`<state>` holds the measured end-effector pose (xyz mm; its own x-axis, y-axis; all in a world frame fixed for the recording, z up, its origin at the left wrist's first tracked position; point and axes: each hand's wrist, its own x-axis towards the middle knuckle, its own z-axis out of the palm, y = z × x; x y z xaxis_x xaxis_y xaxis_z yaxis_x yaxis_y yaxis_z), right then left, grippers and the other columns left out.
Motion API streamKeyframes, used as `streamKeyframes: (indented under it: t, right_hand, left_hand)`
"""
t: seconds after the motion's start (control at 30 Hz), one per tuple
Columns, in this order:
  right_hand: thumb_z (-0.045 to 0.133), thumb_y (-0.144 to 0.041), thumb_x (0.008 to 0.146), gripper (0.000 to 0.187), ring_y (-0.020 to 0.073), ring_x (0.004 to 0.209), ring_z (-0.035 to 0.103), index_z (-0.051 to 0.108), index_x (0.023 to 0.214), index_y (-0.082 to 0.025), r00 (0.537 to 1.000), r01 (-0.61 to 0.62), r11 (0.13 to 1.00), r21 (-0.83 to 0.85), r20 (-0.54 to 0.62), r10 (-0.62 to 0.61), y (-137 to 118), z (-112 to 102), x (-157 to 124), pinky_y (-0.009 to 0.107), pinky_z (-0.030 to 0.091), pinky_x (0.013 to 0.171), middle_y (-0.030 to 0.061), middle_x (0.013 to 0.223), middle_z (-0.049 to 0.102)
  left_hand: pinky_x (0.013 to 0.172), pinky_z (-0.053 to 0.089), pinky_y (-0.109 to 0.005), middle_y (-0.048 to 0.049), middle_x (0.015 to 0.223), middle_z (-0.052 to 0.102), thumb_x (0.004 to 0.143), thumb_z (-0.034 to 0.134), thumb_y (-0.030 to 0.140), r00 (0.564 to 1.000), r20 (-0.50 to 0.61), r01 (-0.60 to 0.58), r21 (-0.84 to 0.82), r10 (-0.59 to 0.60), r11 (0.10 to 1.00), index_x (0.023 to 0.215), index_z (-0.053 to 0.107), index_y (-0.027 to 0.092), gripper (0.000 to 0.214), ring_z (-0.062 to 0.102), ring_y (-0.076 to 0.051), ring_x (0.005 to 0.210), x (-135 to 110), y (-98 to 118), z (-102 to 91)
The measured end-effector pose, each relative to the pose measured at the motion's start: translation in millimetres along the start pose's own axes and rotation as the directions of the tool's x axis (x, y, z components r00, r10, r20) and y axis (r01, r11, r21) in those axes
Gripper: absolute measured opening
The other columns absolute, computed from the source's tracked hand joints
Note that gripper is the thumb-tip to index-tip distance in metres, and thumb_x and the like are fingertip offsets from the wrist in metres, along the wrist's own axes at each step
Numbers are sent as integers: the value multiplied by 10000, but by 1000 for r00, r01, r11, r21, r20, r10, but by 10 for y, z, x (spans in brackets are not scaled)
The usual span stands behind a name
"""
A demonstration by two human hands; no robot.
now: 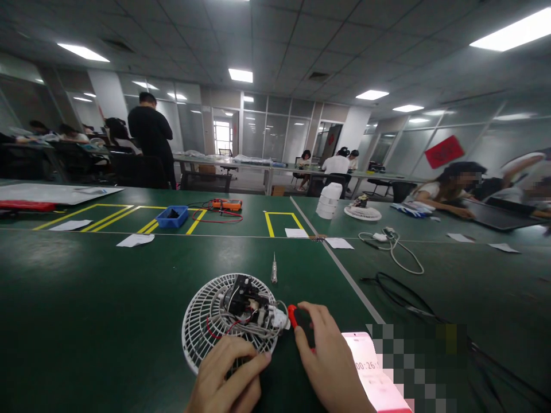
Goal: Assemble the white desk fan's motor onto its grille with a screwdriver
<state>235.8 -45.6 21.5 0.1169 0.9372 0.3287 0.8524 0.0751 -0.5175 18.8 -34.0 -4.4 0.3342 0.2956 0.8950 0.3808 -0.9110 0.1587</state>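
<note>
A round white fan grille (196,310) lies on the green table before me. On it sit a black motor assembly (243,295), a white plug-like piece (278,318) and a coiled grey cable (258,331), with thin red wires beside them. My left hand (232,373) is at the grille's front edge, fingers curled together; whatever is in them is hidden. To the right of the grille, my right hand (327,355) is closed around a red-and-black tool handle (305,327), whose far part I cannot make out. A screwdriver with a clear handle (274,271) lies just beyond the grille.
A lit phone (370,367) lies right of my right hand. Farther off are a blue bin (172,217), an orange meter (227,205), a white cylindrical part (328,201), another fan grille (363,213) and loose cables (400,249). People sit or stand beyond.
</note>
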Motion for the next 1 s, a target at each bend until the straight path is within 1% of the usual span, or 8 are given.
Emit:
streamKeyframes:
  t: [0.13, 0.3, 0.43, 0.53, 0.67, 0.77, 0.87, 1.0]
  right_hand:
    - [495, -187, 918, 566, 350, 1073, 662, 436, 1480, -155, 961, -78, 965, -249, 239, 139, 4, 29, -18, 466, 521, 873, 179, 1239, 630]
    - [427, -170, 943, 594, 337, 1056, 677, 351, 1532, -173, 925, -122, 947, -298, 312, 217, -19, -21, 22, 435, 500, 850, 176, 1222, 644]
    - [480, -192, 896, 603, 318, 977, 684, 393, 1492, -205, 936, -203, 966, -158, 259, 239, 62, -28, 66, 437, 474, 836, 128, 1120, 671]
    - [552, -253, 820, 616, 233, 723, 652, 449, 1428, -242, 929, -331, 929, 164, 229, 290, 118, -10, 105, 378, 477, 696, 30, 922, 648]
    - [690, -352, 700, 627, 191, 669, 608, 541, 1299, -241, 874, -486, 527, 697, 372, 314, 68, -37, 153, 316, 485, 594, -42, 780, 596]
    - [804, -364, 656, 593, 189, 758, 628, 604, 1197, -225, 839, -483, 200, 852, 385, 384, -33, -84, 169, 315, 541, 640, -35, 816, 616]
    - [867, -325, 590, 531, 149, 674, 613, 634, 1053, -212, 804, -406, 16, 914, 348, 482, -87, -108, 185, 285, 552, 602, -45, 795, 618]
    - [907, -277, 507, 501, 136, 625, 630, 604, 901, -212, 749, -320, -110, 941, 322, 578, -61, -102, 224, 251, 560, 567, -56, 724, 623]
  left_hand:
    - [802, 566, -269, -98, 974, 679, 890, 568, 17, 1000, 11, 29, -18, -29, 999, 1098, 695, 118, 263, 631, -158, 925, -18, 5, 3]
    - [791, 560, -269, -95, 969, 702, 897, 581, 14, 999, 16, 40, -43, -39, 998, 1066, 684, 115, 222, 635, -154, 907, -15, -12, 29]
    - [784, 565, -272, -91, 967, 721, 895, 593, 13, 1000, 2, 31, -60, -31, 998, 1054, 680, 117, 209, 650, -154, 897, -7, -23, 49]
    - [776, 570, -266, -90, 961, 734, 886, 609, 5, 999, -15, 36, -71, -37, 997, 1042, 674, 115, 202, 665, -152, 888, -3, -31, 54]
    - [762, 578, -267, -85, 946, 745, 867, 623, -5, 998, -28, 52, -97, -55, 994, 1019, 663, 123, 202, 688, -153, 875, 4, -35, 46]
    - [767, 587, -280, -82, 968, 752, 852, 610, -27, 995, -36, 86, -117, -91, 989, 1019, 654, 143, 242, 701, -157, 884, 7, -18, 35]
    - [777, 597, -284, -80, 992, 759, 831, 626, -53, 989, -82, 110, -129, -121, 986, 1074, 643, 150, 317, 706, -160, 906, 22, 7, 25]
    - [750, 608, -265, -61, 978, 763, 815, 685, -37, 975, -155, 142, -115, -159, 983, 1162, 646, 153, 397, 709, -152, 874, 49, 23, 17]
